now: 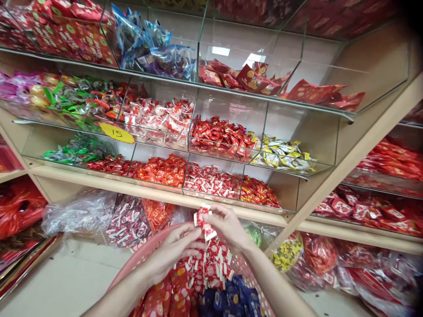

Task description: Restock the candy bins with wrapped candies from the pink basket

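My right hand (228, 226) grips a few red-and-white wrapped candies (207, 226) between thumb and fingers, above a pink basket (145, 248). Close beside them is my left hand (180, 246), its fingers stretched out toward the candies; whether they touch is unclear. Beneath both hands, the basket holds a heap of similar red-and-white candies (214, 264). Larger red packets (168, 293) lie at its front left, dark blue packets (231, 297) at its front right. My forearms cover parts of the basket's rim.
Tiered clear bins of sweets fill the wooden shelf ahead, including one of red-and-white candies (211, 180). A yellow price tag (117, 132) reads 15. Bagged sweets (128, 222) sit under the bottom shelf board (99, 182). A slanting wooden upright (357, 163) stands at right.
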{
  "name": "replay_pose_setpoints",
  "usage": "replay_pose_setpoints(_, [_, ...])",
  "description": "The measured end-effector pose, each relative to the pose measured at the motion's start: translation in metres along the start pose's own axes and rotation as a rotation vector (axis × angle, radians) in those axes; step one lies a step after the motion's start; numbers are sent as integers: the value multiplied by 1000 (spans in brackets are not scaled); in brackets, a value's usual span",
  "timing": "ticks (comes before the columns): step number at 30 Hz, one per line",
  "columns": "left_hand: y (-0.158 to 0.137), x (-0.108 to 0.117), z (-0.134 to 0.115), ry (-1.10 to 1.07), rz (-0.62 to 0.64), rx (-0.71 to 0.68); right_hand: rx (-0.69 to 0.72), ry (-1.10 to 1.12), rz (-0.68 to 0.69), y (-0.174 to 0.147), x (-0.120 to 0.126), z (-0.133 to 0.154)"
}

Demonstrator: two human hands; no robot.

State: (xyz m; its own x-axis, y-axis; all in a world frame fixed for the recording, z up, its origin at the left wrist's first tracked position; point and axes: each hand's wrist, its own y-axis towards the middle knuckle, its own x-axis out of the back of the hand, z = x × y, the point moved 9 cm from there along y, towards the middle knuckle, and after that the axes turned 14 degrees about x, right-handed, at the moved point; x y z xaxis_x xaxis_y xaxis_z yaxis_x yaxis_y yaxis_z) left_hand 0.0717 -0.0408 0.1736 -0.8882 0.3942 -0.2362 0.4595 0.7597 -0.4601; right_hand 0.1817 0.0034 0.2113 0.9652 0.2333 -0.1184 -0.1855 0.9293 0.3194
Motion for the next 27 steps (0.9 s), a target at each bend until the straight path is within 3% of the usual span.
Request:
replay_pose_setpoints(3, [3, -11, 17, -80, 19, 53, -52, 124, -81, -27, -6, -23])
replay_pose_setpoints(10, [7, -13, 43, -17, -1, 122, -100, 101, -120, -49, -3, -47])
replay_pose_setpoints(21, [6, 3, 34, 77, -30, 21, -90, 93, -132, -52, 5, -48])
replay_pose_setpoints(27, [5, 6, 33, 32, -2, 40, -59, 66, -122, -53, 7, -46])
